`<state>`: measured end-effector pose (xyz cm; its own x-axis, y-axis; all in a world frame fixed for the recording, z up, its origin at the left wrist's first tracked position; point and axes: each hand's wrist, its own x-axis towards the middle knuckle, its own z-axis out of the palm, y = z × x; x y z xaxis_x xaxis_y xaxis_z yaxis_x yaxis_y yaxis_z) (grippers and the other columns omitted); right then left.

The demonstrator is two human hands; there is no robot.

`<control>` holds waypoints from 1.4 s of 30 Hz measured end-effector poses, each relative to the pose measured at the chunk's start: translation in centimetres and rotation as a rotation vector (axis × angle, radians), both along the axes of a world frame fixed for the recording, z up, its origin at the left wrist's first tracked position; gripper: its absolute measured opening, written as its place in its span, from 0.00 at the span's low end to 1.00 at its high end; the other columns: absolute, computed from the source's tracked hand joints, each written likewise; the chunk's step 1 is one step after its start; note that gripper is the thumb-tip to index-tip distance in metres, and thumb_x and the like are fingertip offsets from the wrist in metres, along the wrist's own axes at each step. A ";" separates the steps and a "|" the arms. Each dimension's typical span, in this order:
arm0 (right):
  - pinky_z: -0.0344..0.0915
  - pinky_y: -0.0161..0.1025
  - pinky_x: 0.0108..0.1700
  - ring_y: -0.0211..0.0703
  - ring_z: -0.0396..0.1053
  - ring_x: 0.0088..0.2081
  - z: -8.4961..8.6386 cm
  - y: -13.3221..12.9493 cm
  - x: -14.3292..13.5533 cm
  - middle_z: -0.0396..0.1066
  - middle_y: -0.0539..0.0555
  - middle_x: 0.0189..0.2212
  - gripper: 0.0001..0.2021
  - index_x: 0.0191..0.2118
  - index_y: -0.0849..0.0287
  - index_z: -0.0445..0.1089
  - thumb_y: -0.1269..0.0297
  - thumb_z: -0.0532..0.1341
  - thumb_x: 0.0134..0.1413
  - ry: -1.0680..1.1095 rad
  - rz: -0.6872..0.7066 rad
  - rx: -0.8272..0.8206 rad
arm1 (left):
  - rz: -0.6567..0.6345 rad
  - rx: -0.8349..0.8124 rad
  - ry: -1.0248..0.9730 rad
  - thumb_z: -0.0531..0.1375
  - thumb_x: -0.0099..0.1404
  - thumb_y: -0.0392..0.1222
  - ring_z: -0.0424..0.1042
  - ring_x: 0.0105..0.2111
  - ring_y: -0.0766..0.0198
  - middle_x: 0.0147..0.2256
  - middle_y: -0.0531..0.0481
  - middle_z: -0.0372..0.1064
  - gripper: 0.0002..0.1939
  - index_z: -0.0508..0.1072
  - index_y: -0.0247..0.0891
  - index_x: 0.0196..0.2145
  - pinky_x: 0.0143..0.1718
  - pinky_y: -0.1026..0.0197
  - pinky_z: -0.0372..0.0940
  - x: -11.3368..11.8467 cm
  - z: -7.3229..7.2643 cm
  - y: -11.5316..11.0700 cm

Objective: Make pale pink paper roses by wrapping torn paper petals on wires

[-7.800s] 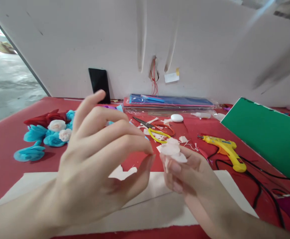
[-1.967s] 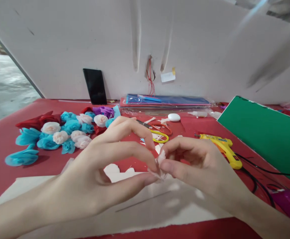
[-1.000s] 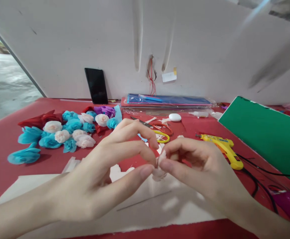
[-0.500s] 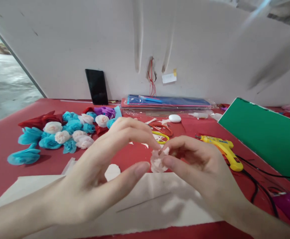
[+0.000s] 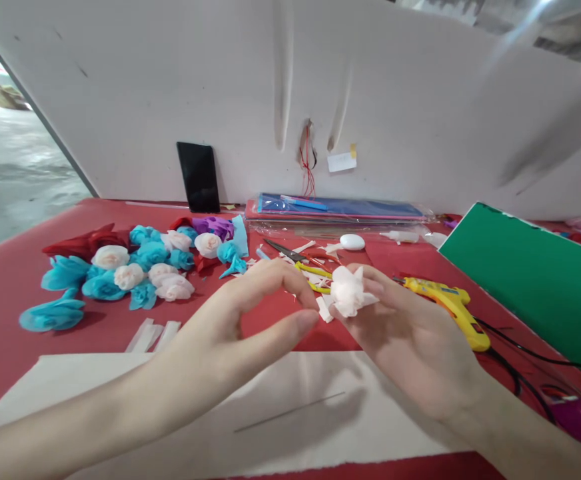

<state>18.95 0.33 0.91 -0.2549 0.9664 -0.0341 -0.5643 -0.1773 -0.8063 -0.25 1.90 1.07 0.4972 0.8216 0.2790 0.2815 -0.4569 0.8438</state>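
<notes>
A small pale pink-white fabric flower (image 5: 349,291) rests in the fingers of my right hand (image 5: 415,347), which is turned partly palm up beneath it. Pointed petals stick out at its side. My left hand (image 5: 210,353) is held just left of the flower, thumb and fingers curved and apart, with nothing between them. Under both hands lies a cream sheet (image 5: 180,453) with a thin dark stick or wire (image 5: 290,412) on it. Behind the flower are scissors (image 5: 313,269) with yellow and orange handles, among white scraps (image 5: 324,309).
Finished blue, white, red and purple fabric flowers (image 5: 143,257) are heaped at the left. A yellow glue gun (image 5: 443,300) with a black cord lies at the right, beside a green board (image 5: 530,280). A dark phone (image 5: 198,177) leans on the back panel. White strips (image 5: 145,335) lie left.
My right hand has rolled over, turning the flower and lifting it slightly up and right. The left fingers have drawn away from it. A white round piece seen beside my left thumb is out of sight.
</notes>
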 end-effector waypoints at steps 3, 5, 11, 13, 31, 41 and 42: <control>0.66 0.23 0.35 0.28 0.67 0.31 -0.1 0.0 0.0 0.72 0.44 0.27 0.01 0.28 0.58 0.78 0.67 0.69 0.49 -0.004 0.029 0.001 | -0.025 -0.047 -0.005 0.57 0.67 0.44 0.71 0.37 0.67 0.35 0.60 0.72 0.05 0.71 0.45 0.34 0.43 0.68 0.63 0.2 0.0 -0.2; 0.65 0.23 0.36 0.28 0.67 0.31 -0.1 -0.2 -0.1 0.72 0.44 0.26 0.03 0.28 0.58 0.78 0.68 0.68 0.51 -0.025 0.063 0.026 | -0.022 -0.077 -0.015 0.58 0.67 0.45 0.71 0.37 0.67 0.34 0.60 0.72 0.06 0.71 0.44 0.33 0.42 0.68 0.63 0.3 0.0 -0.3; 0.64 0.23 0.39 0.28 0.67 0.33 -0.2 -0.6 -0.4 0.73 0.43 0.28 0.03 0.30 0.57 0.78 0.67 0.67 0.52 -0.060 0.060 0.032 | -0.003 -0.060 -0.053 0.58 0.66 0.45 0.70 0.36 0.67 0.33 0.58 0.70 0.07 0.71 0.43 0.32 0.39 0.68 0.63 0.4 -0.2 -0.3; 0.63 0.24 0.38 0.28 0.66 0.32 -0.2 -0.6 -0.4 0.72 0.43 0.28 0.02 0.28 0.56 0.78 0.65 0.68 0.50 -0.096 0.035 0.008 | -0.011 -0.044 -0.072 0.57 0.66 0.45 0.70 0.36 0.68 0.33 0.59 0.70 0.07 0.71 0.42 0.32 0.40 0.69 0.62 0.4 -0.2 -0.3; 0.67 0.23 0.39 0.29 0.72 0.35 -0.1 -0.8 -0.4 0.77 0.44 0.29 0.02 0.31 0.49 0.80 0.65 0.70 0.49 -0.249 0.022 0.134 | 0.034 -0.164 -0.107 0.59 0.65 0.52 0.71 0.35 0.66 0.34 0.58 0.69 0.09 0.70 0.45 0.35 0.32 0.68 0.64 -0.2 0.0 -0.1; 0.66 0.25 0.39 0.29 0.70 0.34 0.1 -0.6 -0.1 0.76 0.44 0.31 0.05 0.31 0.48 0.80 0.67 0.68 0.52 -0.334 0.012 0.256 | -0.023 -0.262 -0.132 0.60 0.64 0.54 0.69 0.32 0.69 0.34 0.60 0.69 0.10 0.70 0.47 0.36 0.33 0.69 0.63 -0.4 -0.2 0.1; 0.66 0.25 0.38 0.29 0.69 0.34 0.2 -0.6 -0.2 0.76 0.43 0.30 0.05 0.31 0.48 0.80 0.67 0.68 0.52 -0.341 0.009 0.261 | -0.024 -0.265 -0.136 0.60 0.64 0.54 0.68 0.31 0.70 0.34 0.60 0.69 0.10 0.70 0.47 0.36 0.33 0.69 0.63 -0.4 -0.2 0.1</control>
<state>18.79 -0.24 1.06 -0.2796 0.9516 0.1277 -0.2566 0.0541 -0.9650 -0.61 2.03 0.86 0.4901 0.8631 0.1220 0.1492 -0.2209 0.9638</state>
